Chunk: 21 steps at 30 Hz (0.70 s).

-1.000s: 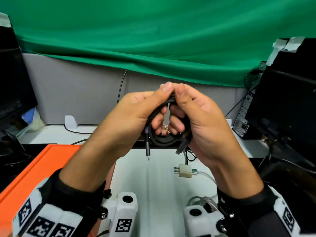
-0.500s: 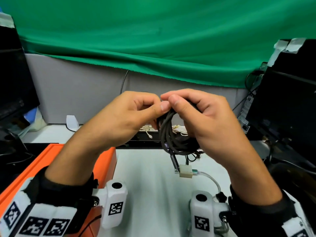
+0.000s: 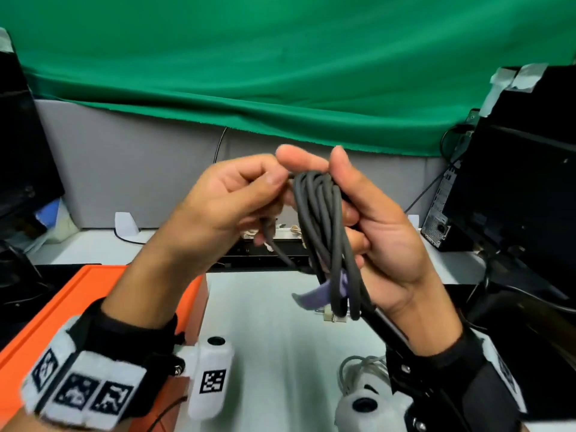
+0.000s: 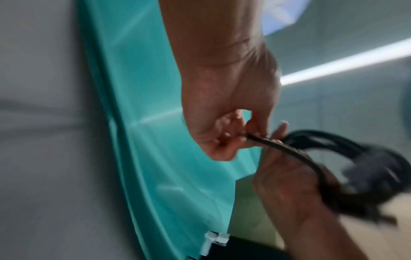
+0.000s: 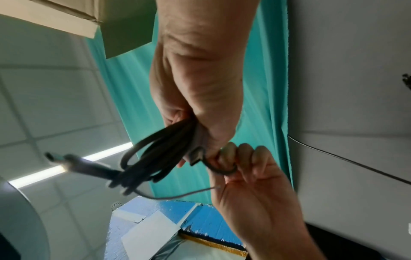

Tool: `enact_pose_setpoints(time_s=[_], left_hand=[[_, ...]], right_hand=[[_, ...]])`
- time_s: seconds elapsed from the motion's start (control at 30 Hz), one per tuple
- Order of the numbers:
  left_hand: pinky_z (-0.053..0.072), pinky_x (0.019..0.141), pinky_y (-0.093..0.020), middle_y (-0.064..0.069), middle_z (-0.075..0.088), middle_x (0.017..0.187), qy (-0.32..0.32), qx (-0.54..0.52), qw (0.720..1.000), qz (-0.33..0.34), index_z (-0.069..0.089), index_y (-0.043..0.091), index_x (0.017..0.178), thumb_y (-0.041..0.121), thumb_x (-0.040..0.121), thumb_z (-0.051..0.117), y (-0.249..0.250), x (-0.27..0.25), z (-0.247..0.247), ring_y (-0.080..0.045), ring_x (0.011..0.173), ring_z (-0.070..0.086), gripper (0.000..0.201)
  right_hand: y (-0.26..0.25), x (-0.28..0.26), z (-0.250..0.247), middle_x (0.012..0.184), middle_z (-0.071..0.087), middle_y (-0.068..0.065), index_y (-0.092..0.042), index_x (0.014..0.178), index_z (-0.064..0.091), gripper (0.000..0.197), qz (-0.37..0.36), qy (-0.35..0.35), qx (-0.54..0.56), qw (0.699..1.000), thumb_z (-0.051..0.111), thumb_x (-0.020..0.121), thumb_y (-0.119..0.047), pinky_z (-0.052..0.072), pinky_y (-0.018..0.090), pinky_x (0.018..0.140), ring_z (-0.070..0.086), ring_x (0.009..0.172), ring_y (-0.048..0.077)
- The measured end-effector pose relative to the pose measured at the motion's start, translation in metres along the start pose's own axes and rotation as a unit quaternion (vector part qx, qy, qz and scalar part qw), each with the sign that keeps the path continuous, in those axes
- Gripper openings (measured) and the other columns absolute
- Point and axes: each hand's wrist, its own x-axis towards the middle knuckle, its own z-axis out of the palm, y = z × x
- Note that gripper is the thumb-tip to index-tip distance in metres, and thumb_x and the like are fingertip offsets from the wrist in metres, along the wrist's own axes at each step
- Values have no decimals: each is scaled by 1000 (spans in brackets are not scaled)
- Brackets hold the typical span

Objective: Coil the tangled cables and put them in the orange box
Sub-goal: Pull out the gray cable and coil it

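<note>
Right hand (image 3: 383,232): thumb and fingers curled round the top of the dark grey cable coil (image 3: 327,241), loops hanging below the palm.
Left hand (image 3: 224,210): pinching the coil's loose end (image 3: 268,229) just beside the right fingers.
Orange box (image 3: 65,310): below the left wrist, well apart from the coil.
Slip risk: if the right hand's grip loosens, the loops would likely spring apart.
Snag risk: the purple strap (image 3: 314,296) dangling under the coil is unfastened and may catch.
Tail risk: pulled too hard, the loose end could drag a loop out.

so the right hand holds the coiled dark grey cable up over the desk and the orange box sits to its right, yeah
Not quite: the orange plastic box sits to the left, beside the left wrist, as the head view shows. The right hand does hold the coiled dark grey cable up over the white desk.
</note>
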Motion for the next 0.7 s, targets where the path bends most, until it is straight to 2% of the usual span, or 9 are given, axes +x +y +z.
enact_pose_setpoints(time_s=[0.07, 0.13, 0.2, 0.27, 0.37, 0.47, 0.57, 0.63, 0.7], left_hand=[[45, 63, -20, -10, 58, 73, 121, 283, 938, 159, 65, 4, 90, 27, 102, 54, -1, -2, 14, -24, 64, 49, 28], [37, 68, -7, 8, 52, 74, 194, 374, 867, 267, 63, 10, 93, 21, 106, 48, -2, -7, 33, 0, 66, 38, 23], [38, 63, -11, 8, 54, 70, 212, 255, 917, 222, 58, 19, 88, 16, 103, 54, -2, -5, 38, -1, 60, 42, 16], [40, 50, -14, 10, 50, 57, 162, 57, 982, 77, 55, 23, 80, 18, 100, 55, 12, -1, 35, 2, 49, 46, 21], [28, 35, -17, 6, 36, 51, 36, -119, 991, -49, 53, 16, 81, 32, 95, 53, 29, -1, 26, -4, 36, 32, 22], [42, 41, -18, 3, 52, 58, -54, -103, 991, -73, 59, 10, 89, 25, 89, 58, 24, -3, 3, -6, 41, 41, 15], [56, 63, -32, -11, 67, 73, -119, 53, 984, -121, 69, 5, 89, 18, 89, 67, 19, -3, -20, -19, 61, 64, 13], [57, 62, -35, -15, 68, 67, -89, 114, 977, -155, 68, 3, 84, 20, 93, 66, 17, -1, -20, -25, 57, 66, 19], [51, 55, -30, -6, 66, 57, 23, 162, 978, -128, 63, 9, 76, 23, 98, 61, 13, 3, -9, -19, 49, 61, 26]], right_hand=[[0, 2, 2, 71, 10, -6, -9, 123, 70, 38, -24, 12, 6, 1000, 59, 95, -33, 18, 12, 38, 7, 42, 5], [1, 3, 11, 84, -1, 5, -14, 121, 71, 39, -48, 20, -20, 998, 55, 95, -39, 0, 17, 43, -11, 54, 8], [6, 1, 22, 94, -1, 9, -15, 116, 73, 39, -72, 16, -31, 997, 52, 94, -40, -5, 18, 49, -13, 60, 10], [8, -1, 29, 79, 12, 2, -13, 113, 73, 37, -118, 35, -54, 991, 53, 92, -37, 9, 9, 45, 1, 47, 5], [5, 1, 22, 61, 17, -4, -12, 109, 72, 35, -199, 127, -179, 955, 54, 91, -35, 23, 16, 36, 19, 39, 3], [5, 4, 14, 61, 18, -5, -10, 110, 71, 35, -204, 157, -140, 956, 53, 93, -35, 24, 15, 34, 23, 37, 1], [4, 6, 8, 60, 21, -7, -9, 111, 70, 36, -199, 175, -108, 958, 53, 93, -35, 25, 15, 34, 23, 37, 1], [5, 8, 4, 59, 22, -6, -9, 110, 70, 32, -202, 213, -162, 942, 53, 95, -32, 25, 16, 35, 23, 38, 2], [7, 10, 2, 57, 25, -6, -10, 107, 70, 27, -198, 259, -250, 912, 50, 102, -27, 26, 17, 37, 23, 40, 4]])
